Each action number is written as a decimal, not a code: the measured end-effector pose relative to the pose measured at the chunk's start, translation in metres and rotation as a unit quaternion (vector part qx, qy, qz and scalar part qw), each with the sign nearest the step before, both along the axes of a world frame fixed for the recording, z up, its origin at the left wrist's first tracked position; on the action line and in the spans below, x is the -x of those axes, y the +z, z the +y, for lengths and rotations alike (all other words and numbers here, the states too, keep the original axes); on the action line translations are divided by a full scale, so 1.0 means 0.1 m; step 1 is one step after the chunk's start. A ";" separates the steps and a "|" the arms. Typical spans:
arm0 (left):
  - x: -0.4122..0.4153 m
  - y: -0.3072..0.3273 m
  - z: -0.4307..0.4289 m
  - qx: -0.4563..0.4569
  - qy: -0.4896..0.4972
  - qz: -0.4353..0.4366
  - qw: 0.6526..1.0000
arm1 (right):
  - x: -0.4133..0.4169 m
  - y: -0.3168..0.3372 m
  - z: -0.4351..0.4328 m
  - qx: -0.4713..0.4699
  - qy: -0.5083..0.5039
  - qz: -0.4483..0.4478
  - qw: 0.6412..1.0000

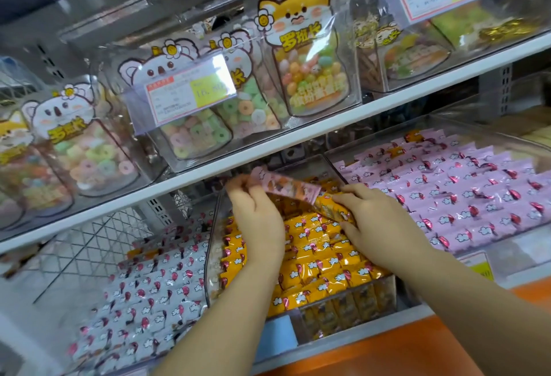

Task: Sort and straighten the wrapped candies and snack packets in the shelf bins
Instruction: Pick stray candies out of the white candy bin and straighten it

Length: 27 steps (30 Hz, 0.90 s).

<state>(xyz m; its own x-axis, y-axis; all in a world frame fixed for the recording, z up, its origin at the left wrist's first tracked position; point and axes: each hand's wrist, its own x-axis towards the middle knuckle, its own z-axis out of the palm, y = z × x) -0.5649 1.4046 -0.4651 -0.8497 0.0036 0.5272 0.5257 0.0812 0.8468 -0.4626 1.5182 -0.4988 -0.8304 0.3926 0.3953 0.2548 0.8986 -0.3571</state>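
Above yellow candies (313, 244), packet strip (293, 186) between fingers (237, 190)

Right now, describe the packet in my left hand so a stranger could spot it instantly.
On the lower shelf, find the middle clear bin, filled with yellow packets. Above it, the left hand pinches one long packet by its end. It is the only pink one over that bin, lifted above the yellow rows.

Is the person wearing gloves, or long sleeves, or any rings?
No gloves: the left hand and the right hand are both bare. No ring, watch or bracelet shows on them. The left forearm and the right forearm are bare too, with no sleeve in view down to the picture's edge.
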 end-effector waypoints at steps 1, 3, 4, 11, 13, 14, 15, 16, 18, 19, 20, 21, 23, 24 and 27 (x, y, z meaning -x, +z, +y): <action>0.01 0.00 -0.04 -0.021 0.009 -0.025 0.999 | 0.00 0.00 0.00 0.000 -0.003 0.005 1.000; 0.05 0.01 -0.11 -0.037 0.019 -0.052 0.998 | -0.01 0.00 -0.02 0.000 -0.006 0.010 1.000; 0.06 0.02 -0.13 -0.028 0.017 -0.061 0.998 | -0.01 0.00 -0.03 -0.001 -0.007 0.012 1.000; 0.25 -0.07 -0.33 0.152 -0.120 -0.189 0.963 | -0.04 0.03 -0.05 0.017 -0.009 0.029 0.999; 0.25 -0.05 -0.40 0.279 -0.115 -0.156 0.941 | -0.06 0.04 -0.05 0.030 -0.011 0.041 0.999; 0.26 -0.05 -0.42 0.363 -0.089 -0.112 0.921 | -0.06 0.05 -0.06 0.033 -0.014 0.045 0.998; 0.27 -0.06 -0.43 0.435 -0.058 -0.057 0.897 | -0.07 0.05 -0.06 0.034 -0.016 0.048 0.998; 0.28 -0.07 -0.44 0.472 -0.039 -0.007 0.880 | -0.07 0.05 -0.05 0.035 -0.017 0.051 0.998; 0.21 -0.03 -0.40 0.466 -0.038 0.040 0.883 | -0.07 0.06 -0.04 0.046 -0.017 0.069 0.996; 0.17 0.00 -0.37 0.453 -0.055 0.051 0.888 | -0.07 0.07 -0.03 0.058 -0.015 0.080 0.995; 0.15 0.03 -0.34 0.445 -0.082 0.040 0.891 | -0.07 0.08 -0.03 0.073 -0.009 0.094 0.993; 0.13 0.05 -0.30 0.428 -0.116 0.025 0.896 | -0.07 0.09 -0.03 0.088 0.000 0.108 0.990; 0.11 0.07 -0.24 0.389 -0.189 -0.031 0.901 | -0.08 0.12 -0.03 0.114 0.025 0.130 0.985; 0.12 0.07 -0.23 0.361 -0.222 -0.065 0.904 | -0.09 0.13 -0.03 0.122 0.037 0.136 0.982; 0.16 0.04 -0.22 0.271 -0.301 -0.155 0.901 | -0.10 0.16 -0.02 0.140 0.057 0.143 0.978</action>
